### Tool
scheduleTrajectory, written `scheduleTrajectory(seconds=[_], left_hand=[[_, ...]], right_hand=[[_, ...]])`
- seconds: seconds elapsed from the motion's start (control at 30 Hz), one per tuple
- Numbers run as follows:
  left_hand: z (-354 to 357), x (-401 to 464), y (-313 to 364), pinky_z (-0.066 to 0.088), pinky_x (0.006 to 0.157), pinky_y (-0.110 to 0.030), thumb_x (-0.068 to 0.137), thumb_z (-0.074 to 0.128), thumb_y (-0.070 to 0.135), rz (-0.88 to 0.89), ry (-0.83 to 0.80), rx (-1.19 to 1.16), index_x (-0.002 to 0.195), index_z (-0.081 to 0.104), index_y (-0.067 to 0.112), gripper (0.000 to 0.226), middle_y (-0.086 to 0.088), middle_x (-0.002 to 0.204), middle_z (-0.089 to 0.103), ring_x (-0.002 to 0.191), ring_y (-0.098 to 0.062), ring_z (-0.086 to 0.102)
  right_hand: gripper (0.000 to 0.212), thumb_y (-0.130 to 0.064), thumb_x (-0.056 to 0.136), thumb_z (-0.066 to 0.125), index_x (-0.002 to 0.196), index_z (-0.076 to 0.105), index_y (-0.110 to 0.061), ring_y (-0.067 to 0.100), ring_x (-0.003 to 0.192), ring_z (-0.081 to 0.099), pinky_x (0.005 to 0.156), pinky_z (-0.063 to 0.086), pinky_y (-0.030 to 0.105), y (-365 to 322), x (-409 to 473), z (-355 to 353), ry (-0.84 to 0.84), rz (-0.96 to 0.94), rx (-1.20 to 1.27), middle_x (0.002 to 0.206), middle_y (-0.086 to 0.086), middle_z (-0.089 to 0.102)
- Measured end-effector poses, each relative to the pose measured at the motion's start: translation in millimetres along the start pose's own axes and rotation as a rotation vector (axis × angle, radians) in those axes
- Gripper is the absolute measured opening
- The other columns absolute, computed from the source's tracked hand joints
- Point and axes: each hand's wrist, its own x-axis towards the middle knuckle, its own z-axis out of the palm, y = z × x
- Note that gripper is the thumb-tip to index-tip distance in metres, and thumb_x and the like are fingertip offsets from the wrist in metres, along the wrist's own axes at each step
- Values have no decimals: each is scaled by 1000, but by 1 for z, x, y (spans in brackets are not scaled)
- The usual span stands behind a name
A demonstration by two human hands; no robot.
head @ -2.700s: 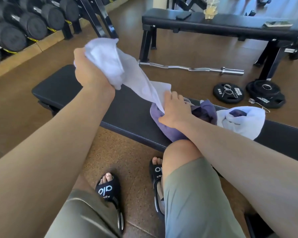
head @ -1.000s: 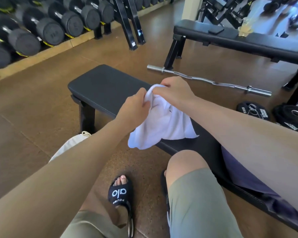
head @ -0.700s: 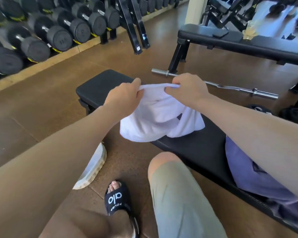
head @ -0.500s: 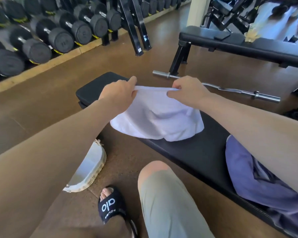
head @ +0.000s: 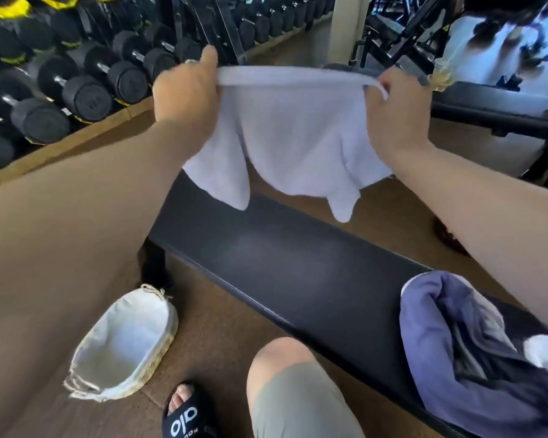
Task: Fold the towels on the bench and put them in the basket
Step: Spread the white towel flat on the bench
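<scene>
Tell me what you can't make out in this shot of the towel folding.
Head view only:
- White towel: its top corners are hidden inside the left hand and right hand.
- Purple towel: its right part is cut off by the frame edge and the right forearm.
- Basket: its left side is hidden behind the left forearm.
</scene>
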Motion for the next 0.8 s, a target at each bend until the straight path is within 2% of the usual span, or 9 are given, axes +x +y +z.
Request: scheduleTrajectory(seconds=[0.07,0.13,0.23,0.3,0.37,0.43,0.53,0.67,0.8], left_hand=[[3,6,-5,35,66,-43,102,44,8,23,73,17,119,45,4,18,-18,79,52,68,-36,50],[17,-5,-15,36,70,-44,101,48,15,65,75,11,112,49,2,18,-22,84,61,76,-40,58],[55,-49,-28,39,80,-44,99,52,32,153,-92,129,110,49,7,27,-19,96,66,92,-38,60],[81,-85,-34,39,84,-41,99,51,38,204,-238,225,112,48,12,29,-11,105,66,100,-32,59],[104,-122,-40,39,89,-37,98,52,35,237,-378,290,117,51,18,26,-4,113,65,107,-26,56],[125,-158,-50,40,96,-35,96,50,27,257,-510,335,122,52,22,26,0,118,63,114,-23,54],[142,-201,-62,37,99,-34,94,48,21,232,-660,346,126,50,24,33,1,123,60,120,-22,51],[146,-231,-68,36,100,-36,89,48,14,75,-689,249,119,53,24,32,-1,118,61,115,-23,53],[146,-245,-67,31,110,-39,89,41,10,-68,-724,204,124,52,24,38,-4,123,59,122,-25,51]], right_hand=[[17,-23,99,46,90,55,-12,18,75,45,58,26,29,-7,-5,-7,59,-78,7,77,1,51],[20,-27,100,47,94,57,-11,25,76,52,61,36,36,-7,-29,-5,6,-187,-117,80,6,55],[26,-33,104,42,104,61,-15,35,83,62,58,41,41,4,-90,5,-340,-251,-325,85,12,61],[28,-38,105,39,107,61,-21,35,89,63,63,47,40,15,-138,15,-605,-246,-404,92,10,64],[27,-38,104,37,96,56,-20,33,80,62,71,52,40,27,-180,29,-796,-315,-454,86,7,63],[23,-34,104,37,91,48,-19,30,72,59,67,51,37,37,-215,41,-925,-370,-486,78,3,58],[18,-30,103,38,102,49,-16,29,64,51,58,40,36,39,-249,49,-999,-429,-476,73,3,52],[18,-31,102,40,111,43,-16,33,65,50,58,39,37,36,-265,50,-1001,-403,-385,79,9,59],[19,-39,100,46,100,38,-22,34,77,57,63,41,38,27,-274,50,-1095,-308,-270,86,9,60]])
